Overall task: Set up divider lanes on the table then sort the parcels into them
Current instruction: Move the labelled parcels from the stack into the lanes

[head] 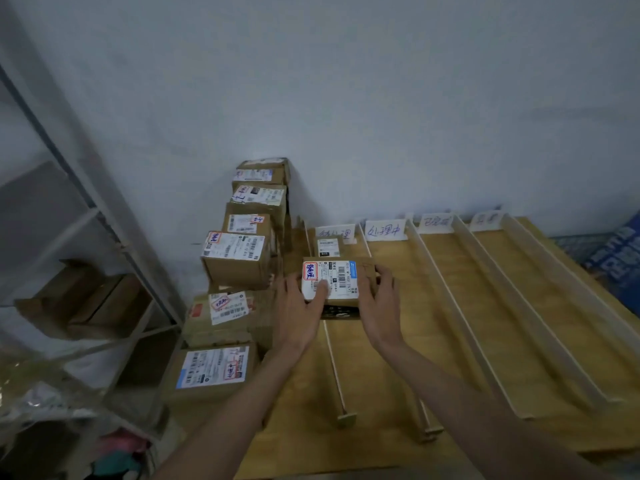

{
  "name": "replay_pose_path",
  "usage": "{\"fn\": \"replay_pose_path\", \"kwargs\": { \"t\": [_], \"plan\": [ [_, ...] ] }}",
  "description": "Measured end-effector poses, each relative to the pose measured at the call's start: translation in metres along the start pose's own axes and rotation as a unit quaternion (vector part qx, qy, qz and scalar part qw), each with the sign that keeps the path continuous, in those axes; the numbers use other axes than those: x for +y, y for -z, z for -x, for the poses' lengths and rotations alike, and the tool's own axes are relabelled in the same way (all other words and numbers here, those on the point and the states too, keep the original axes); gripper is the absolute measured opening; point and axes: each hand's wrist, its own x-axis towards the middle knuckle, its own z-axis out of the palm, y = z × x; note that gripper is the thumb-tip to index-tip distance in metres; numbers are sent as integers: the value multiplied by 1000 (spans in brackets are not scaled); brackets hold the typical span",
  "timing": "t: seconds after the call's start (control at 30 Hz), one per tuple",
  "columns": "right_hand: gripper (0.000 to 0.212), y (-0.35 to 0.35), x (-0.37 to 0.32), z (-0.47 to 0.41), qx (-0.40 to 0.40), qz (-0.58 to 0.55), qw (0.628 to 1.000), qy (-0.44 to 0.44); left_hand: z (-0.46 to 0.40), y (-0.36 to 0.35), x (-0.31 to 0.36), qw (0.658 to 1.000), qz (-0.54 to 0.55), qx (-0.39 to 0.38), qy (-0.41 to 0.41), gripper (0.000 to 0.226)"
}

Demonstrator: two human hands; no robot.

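A cardboard parcel point(341, 280) with a white shipping label and a red-framed sticker sits in the leftmost lane of the wooden table point(398, 341). My left hand point(301, 306) grips its left side, thumb on the label. My right hand point(379, 301) grips its right side. A smaller parcel point(328, 247) lies farther back in the same lane. Clear dividers point(446, 306) split the table into lanes, each with a handwritten white card point(385, 230) at the far end. Several labelled parcels point(235, 258) are stacked along the table's left edge.
A metal shelf rack point(104, 237) holding cardboard boxes stands at the left. A white wall runs behind the table. A blue printed bag point(620, 258) lies at the far right. The three right lanes hold no parcels.
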Motion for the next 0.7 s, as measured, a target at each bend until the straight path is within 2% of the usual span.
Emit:
{"fn": "replay_pose_path", "kwargs": {
  "t": [0.33, 0.43, 0.57, 0.7],
  "plan": [
    [40, 51, 42, -18, 37, 25, 999, -28, 3, -62, 20, 998, 12, -54, -14, 49],
    [41, 58, 58, -27, 20, 21, 999, -38, 1, -81, 17, 998, -3, -67, 2, 54],
    [58, 65, 83, -48, -24, 17, 998, -57, -2, -104, 15, 996, -16, -82, 32, 49],
    [42, 74, 106, -74, -57, 5, 996, -70, -9, -128, 11, 991, -7, -106, 77, 51]
  ]
}}
